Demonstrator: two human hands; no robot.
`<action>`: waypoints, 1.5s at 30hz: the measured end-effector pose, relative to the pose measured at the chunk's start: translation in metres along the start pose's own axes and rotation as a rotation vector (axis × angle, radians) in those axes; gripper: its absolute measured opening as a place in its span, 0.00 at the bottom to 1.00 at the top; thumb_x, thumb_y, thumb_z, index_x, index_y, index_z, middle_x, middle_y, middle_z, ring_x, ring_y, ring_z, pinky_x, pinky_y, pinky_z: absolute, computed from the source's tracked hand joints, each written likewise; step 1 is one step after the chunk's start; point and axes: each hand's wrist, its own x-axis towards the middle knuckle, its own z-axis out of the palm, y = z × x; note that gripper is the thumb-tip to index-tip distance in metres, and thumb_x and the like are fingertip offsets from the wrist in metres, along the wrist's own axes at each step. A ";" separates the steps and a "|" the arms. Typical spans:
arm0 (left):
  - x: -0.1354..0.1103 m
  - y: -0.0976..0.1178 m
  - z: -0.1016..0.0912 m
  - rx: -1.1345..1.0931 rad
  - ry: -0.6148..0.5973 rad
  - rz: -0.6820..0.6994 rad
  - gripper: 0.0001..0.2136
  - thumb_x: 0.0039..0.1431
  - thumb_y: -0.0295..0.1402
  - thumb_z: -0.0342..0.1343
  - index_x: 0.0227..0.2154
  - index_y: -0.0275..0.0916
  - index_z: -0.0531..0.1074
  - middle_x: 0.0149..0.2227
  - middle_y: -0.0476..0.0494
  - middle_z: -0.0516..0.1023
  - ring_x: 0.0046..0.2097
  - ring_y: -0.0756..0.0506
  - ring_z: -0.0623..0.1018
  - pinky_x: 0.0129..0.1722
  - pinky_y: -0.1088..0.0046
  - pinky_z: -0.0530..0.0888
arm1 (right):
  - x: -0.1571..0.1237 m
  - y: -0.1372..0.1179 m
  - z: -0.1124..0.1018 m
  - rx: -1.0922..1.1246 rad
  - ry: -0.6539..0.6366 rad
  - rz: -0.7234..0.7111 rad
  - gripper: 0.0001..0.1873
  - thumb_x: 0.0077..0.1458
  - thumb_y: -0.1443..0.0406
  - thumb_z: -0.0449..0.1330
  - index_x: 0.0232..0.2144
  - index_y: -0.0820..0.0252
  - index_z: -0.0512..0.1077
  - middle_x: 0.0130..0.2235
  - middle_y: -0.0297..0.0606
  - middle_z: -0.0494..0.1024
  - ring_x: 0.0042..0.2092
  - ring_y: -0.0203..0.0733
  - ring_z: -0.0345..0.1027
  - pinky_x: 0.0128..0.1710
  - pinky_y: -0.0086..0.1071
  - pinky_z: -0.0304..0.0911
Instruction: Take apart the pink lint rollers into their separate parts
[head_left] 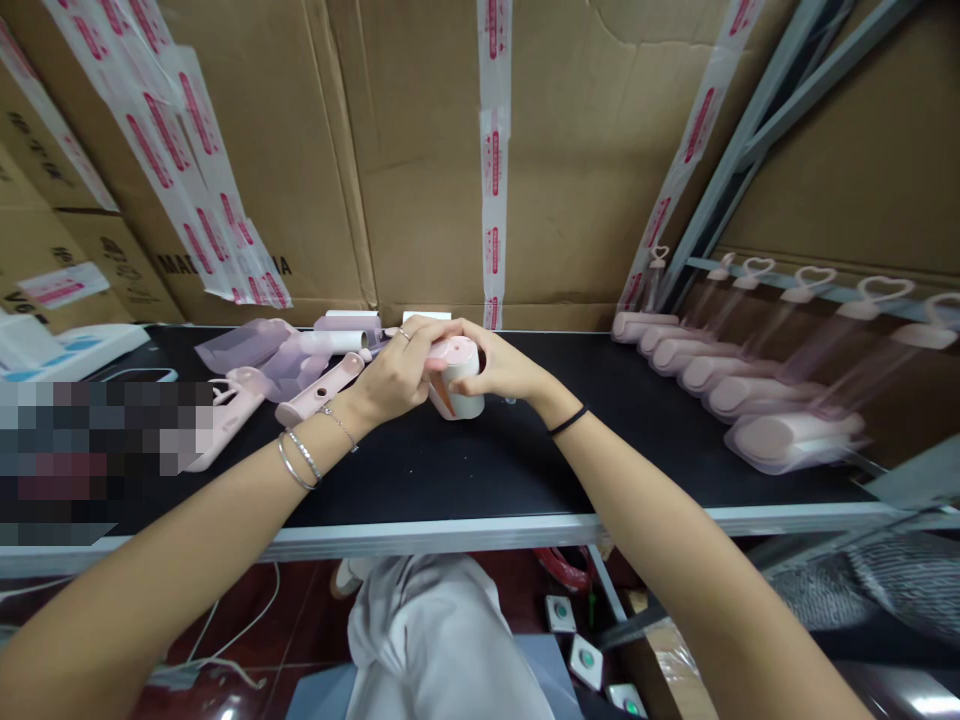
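Observation:
Both my hands meet at the middle of the black work surface (450, 470). My left hand (394, 372) and my right hand (499, 365) together grip a pink lint roller (457, 385) with a white paper roll, its pink cap on top. Just left of my left hand lie several loose pink plastic parts (319, 390), among them a handle piece with a hole and a translucent cover (240, 345). Bracelets sit on my left wrist, a black band on my right.
A row of assembled pink lint rollers with heart-shaped handles (757, 395) lies at the right on the surface. Taped cardboard boxes (420, 170) wall the back. A metal shelf frame (757, 130) rises at the right. My knee in white cloth shows under the table edge.

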 end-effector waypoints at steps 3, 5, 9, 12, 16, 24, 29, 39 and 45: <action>0.000 0.000 0.001 -0.024 0.020 0.034 0.19 0.68 0.35 0.42 0.58 0.33 0.61 0.49 0.34 0.74 0.52 0.41 0.74 0.50 0.62 0.74 | -0.001 -0.001 -0.002 0.013 -0.005 0.023 0.24 0.35 0.63 0.65 0.37 0.58 0.64 0.39 0.34 0.71 0.41 0.41 0.64 0.44 0.38 0.61; 0.000 -0.001 0.001 -0.030 0.017 0.024 0.19 0.69 0.35 0.41 0.58 0.33 0.62 0.49 0.34 0.75 0.51 0.42 0.74 0.50 0.62 0.74 | -0.002 -0.001 -0.003 0.026 0.006 0.031 0.23 0.35 0.63 0.66 0.36 0.58 0.63 0.39 0.34 0.70 0.41 0.40 0.64 0.44 0.37 0.61; -0.002 -0.005 0.002 -0.051 -0.012 -0.089 0.18 0.70 0.35 0.38 0.55 0.34 0.64 0.49 0.34 0.75 0.51 0.43 0.75 0.50 0.63 0.74 | -0.002 0.003 -0.004 0.052 0.052 0.055 0.24 0.36 0.59 0.67 0.36 0.58 0.64 0.38 0.34 0.71 0.41 0.41 0.65 0.44 0.37 0.61; -0.005 -0.009 0.003 -0.069 -0.071 -0.176 0.18 0.70 0.35 0.37 0.55 0.34 0.63 0.51 0.33 0.75 0.54 0.43 0.74 0.52 0.62 0.73 | -0.001 0.006 -0.004 0.073 0.092 0.105 0.24 0.36 0.56 0.68 0.34 0.57 0.63 0.37 0.34 0.72 0.39 0.41 0.65 0.43 0.37 0.62; -0.007 -0.010 0.005 -0.067 -0.069 -0.171 0.18 0.69 0.34 0.38 0.56 0.34 0.63 0.52 0.32 0.74 0.55 0.43 0.74 0.53 0.60 0.72 | -0.001 0.007 -0.004 0.056 0.127 0.072 0.23 0.36 0.58 0.68 0.35 0.58 0.65 0.37 0.34 0.72 0.39 0.40 0.65 0.44 0.37 0.61; -0.006 -0.006 0.009 -0.089 -0.026 -0.110 0.18 0.69 0.32 0.39 0.58 0.33 0.60 0.51 0.31 0.73 0.55 0.42 0.73 0.52 0.60 0.73 | -0.001 0.008 -0.004 0.101 0.110 0.085 0.23 0.35 0.61 0.67 0.35 0.58 0.64 0.33 0.31 0.71 0.36 0.38 0.64 0.39 0.33 0.60; -0.009 -0.010 0.009 -0.103 -0.006 -0.169 0.19 0.70 0.35 0.37 0.58 0.33 0.61 0.52 0.31 0.72 0.54 0.42 0.73 0.53 0.59 0.72 | -0.005 0.005 -0.009 0.250 0.104 0.162 0.26 0.35 0.58 0.68 0.34 0.55 0.57 0.34 0.32 0.76 0.26 0.31 0.60 0.23 0.24 0.51; -0.020 -0.031 0.014 -0.047 -0.137 -0.462 0.22 0.70 0.39 0.35 0.60 0.33 0.60 0.59 0.30 0.68 0.61 0.41 0.68 0.61 0.53 0.66 | -0.005 0.015 -0.023 0.201 0.427 0.186 0.27 0.37 0.54 0.68 0.35 0.53 0.58 0.30 0.27 0.71 0.18 0.26 0.51 0.13 0.25 0.42; -0.019 -0.029 0.013 -0.040 -0.183 -0.493 0.23 0.68 0.40 0.39 0.59 0.31 0.61 0.59 0.30 0.68 0.62 0.39 0.67 0.62 0.52 0.64 | -0.005 0.014 -0.023 0.191 0.459 0.170 0.27 0.35 0.53 0.69 0.35 0.54 0.61 0.25 0.24 0.64 0.18 0.27 0.47 0.14 0.26 0.42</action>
